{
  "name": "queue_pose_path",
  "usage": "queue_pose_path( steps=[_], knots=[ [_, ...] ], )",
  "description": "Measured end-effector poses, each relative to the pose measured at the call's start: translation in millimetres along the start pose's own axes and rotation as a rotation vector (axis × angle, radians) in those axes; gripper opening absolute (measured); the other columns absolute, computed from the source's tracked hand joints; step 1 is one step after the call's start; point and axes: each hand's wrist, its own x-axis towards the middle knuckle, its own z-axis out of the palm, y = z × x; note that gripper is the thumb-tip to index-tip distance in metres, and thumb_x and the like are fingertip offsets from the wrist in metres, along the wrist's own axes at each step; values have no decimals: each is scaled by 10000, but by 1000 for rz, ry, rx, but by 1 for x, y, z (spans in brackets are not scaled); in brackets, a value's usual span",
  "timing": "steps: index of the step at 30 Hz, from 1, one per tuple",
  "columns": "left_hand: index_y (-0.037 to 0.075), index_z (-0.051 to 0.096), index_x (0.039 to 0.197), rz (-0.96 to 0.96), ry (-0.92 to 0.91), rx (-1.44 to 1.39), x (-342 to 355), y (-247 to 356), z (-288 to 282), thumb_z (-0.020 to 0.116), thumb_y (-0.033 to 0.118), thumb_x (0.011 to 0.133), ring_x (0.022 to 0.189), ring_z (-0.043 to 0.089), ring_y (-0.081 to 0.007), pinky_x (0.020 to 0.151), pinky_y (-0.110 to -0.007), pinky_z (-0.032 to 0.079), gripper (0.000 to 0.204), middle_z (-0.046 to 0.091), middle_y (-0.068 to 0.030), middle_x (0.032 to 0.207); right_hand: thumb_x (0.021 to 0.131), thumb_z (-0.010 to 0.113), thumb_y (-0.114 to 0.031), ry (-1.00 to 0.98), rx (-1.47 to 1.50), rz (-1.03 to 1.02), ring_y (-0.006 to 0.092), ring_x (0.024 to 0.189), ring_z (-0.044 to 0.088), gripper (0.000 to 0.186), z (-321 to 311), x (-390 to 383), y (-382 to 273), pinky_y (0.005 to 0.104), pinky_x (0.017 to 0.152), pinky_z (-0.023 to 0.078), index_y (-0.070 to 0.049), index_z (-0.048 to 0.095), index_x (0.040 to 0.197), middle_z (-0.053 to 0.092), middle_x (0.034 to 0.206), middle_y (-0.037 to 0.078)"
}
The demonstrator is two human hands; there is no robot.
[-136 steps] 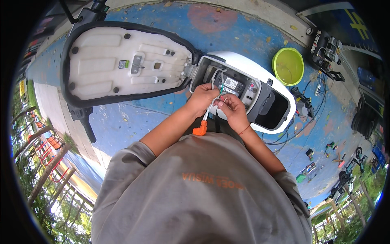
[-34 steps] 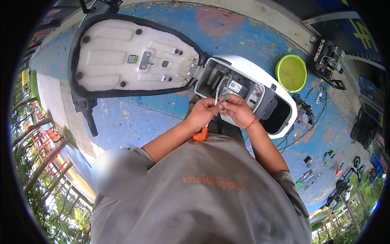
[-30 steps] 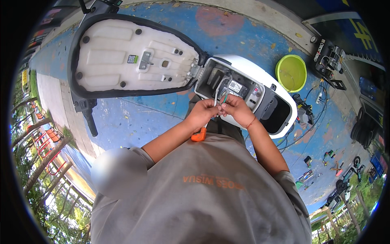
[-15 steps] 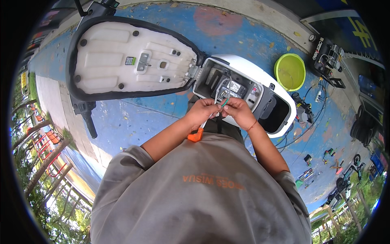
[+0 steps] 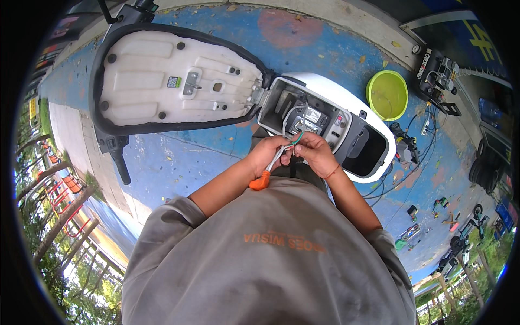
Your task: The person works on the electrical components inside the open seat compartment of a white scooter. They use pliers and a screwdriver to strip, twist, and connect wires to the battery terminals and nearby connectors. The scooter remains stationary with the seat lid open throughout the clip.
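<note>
My left hand (image 5: 267, 155) is closed around a grey cable (image 5: 279, 154) just outside the open storage box of a white scooter (image 5: 303, 81). From the cable's near end hangs an orange angled plug (image 5: 260, 181), close to my shirt. My right hand (image 5: 318, 156) pinches thin wires beside the left fingers, and a green wire (image 5: 297, 141) shows between the two hands. A reddish wire seems to lie there too, partly hidden by fingertips. Further grey cable runs up into the storage box (image 5: 277, 105), where a metallic part (image 5: 310, 118) sits.
The scooter's seat (image 5: 146, 81) is tipped open to the left, underside up. Right of the scooter are a yellow-green basin (image 5: 387, 95), a black machine (image 5: 437, 76) and dark cables (image 5: 428, 154) on the blue floor. Tools (image 5: 409, 234) lie farther right.
My fingertips have shifted on the wires, and more of the grey cable and green wire shows between my hands. The plug and scooter stay about where they were.
</note>
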Motion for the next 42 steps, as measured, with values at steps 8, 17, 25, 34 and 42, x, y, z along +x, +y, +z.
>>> queue_pose_path(
  steps=[8,17,25,34,42],
  knots=[
    [8,605,1027,-120,-109,-137,8,-4,-12,548,128,957,671,519,-185,658,-337,453,150,602,-85,841,1044,636,-78,87,-91,-74,105,851,650,54,14,2,12,251,750,500,-51,636,1091,681,952,9],
    [23,679,982,129,3,352,3,-11,-2,667,154,964,672,514,-108,644,-290,451,133,669,-33,872,1069,590,-76,279,-205,-79,90,738,579,32,13,1,16,255,666,476,-45,589,1076,645,863,17],
    [15,730,1007,134,15,467,4,-6,0,696,194,982,647,478,-68,602,-239,370,184,681,-13,829,1062,618,-119,152,130,97,101,713,594,99,7,-12,-7,258,619,473,-46,644,1123,669,879,39],
    [-6,714,1054,347,15,881,12,-22,-16,641,111,1007,778,562,-72,704,-276,473,146,683,15,892,1038,676,-170,246,-150,349,89,608,532,178,19,-5,-18,243,494,370,-2,657,979,625,782,43],
    [2,687,1091,371,41,1047,6,-28,-17,624,89,1026,884,584,-72,828,-257,474,126,695,-29,1008,1037,662,-118,309,77,275,81,618,492,95,13,-11,15,233,513,354,-26,654,1014,631,815,33]
  ],
)
